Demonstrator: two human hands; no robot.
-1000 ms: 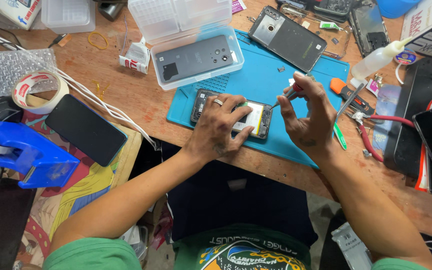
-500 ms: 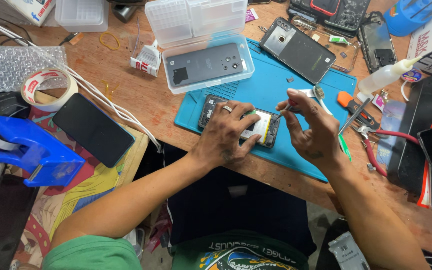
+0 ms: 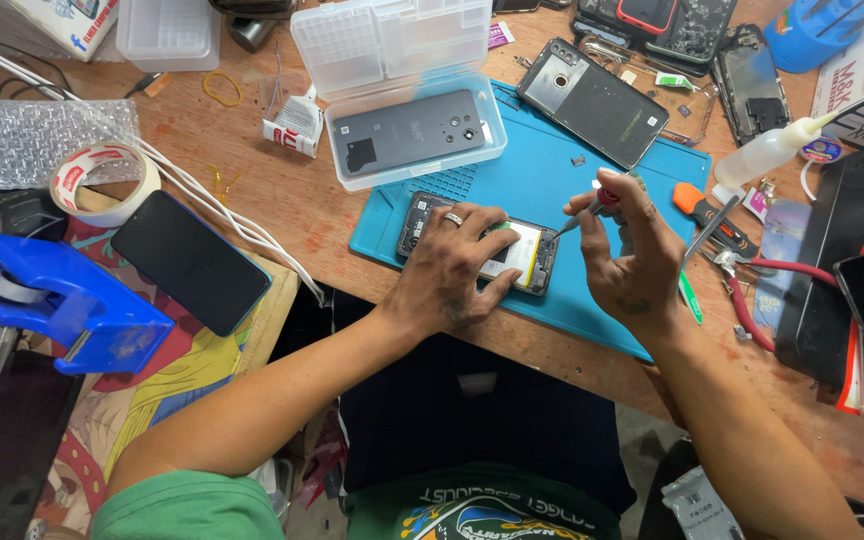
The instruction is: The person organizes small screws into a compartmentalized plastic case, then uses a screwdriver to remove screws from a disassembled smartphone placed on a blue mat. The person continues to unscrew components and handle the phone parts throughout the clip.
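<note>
Head view, looking down: an opened phone [image 3: 512, 250] with its back removed lies on a blue work mat [image 3: 572, 190] on a cluttered wooden bench. The left hand [image 3: 452, 265] presses flat on the phone, fingers spread. The right hand [image 3: 632, 255] pinches a small screwdriver [image 3: 584, 212], tip at the phone's right end.

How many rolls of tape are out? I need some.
2: a white roll of tape on the bench at left, another in the blue dispenser below it. Others may be hidden.
</note>
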